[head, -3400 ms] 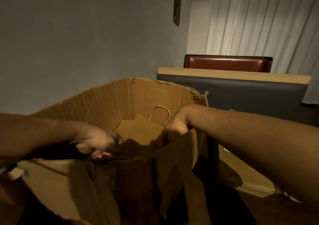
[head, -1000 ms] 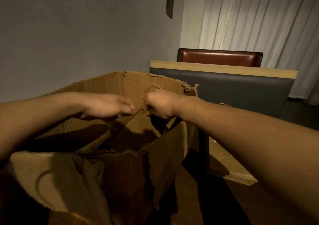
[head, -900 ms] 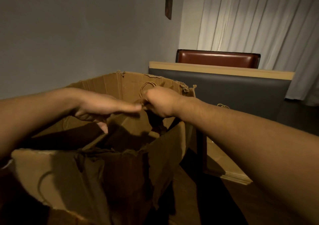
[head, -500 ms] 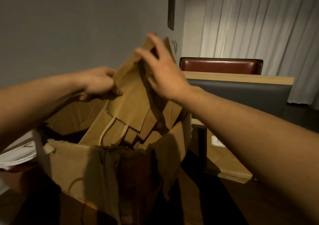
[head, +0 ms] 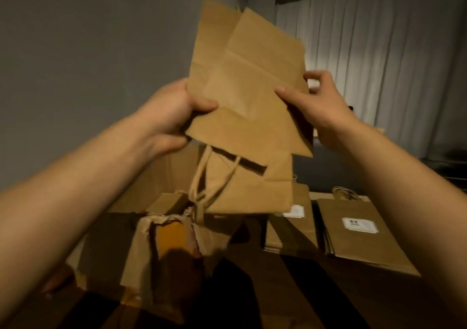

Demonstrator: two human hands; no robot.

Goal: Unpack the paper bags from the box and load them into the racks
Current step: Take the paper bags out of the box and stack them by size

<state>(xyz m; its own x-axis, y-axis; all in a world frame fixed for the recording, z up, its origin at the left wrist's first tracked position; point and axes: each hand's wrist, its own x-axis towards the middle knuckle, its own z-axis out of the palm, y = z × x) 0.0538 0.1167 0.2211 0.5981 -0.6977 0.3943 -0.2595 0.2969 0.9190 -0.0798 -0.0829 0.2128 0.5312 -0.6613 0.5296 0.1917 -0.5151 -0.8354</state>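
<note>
Several flat brown paper bags [head: 242, 106] are raised upside down in front of me, their twisted handles hanging at the bottom. My left hand [head: 169, 116] grips their left edge, thumb on the front. My right hand [head: 321, 106] holds the right edge, thumb on the front and fingers behind. Below them stands the torn cardboard box [head: 156, 248], open at the top, with more bags showing inside.
Two flat stacks of labelled paper bags [head: 353, 230] lie on the dark wooden table [head: 290, 290] right of the box. A grey wall is behind, white curtains at the right. No racks are in view.
The bundle of bags has risen out of the box to face height. Both hands moved up with it and now hold its side edges. My view has tilted upward and right.
</note>
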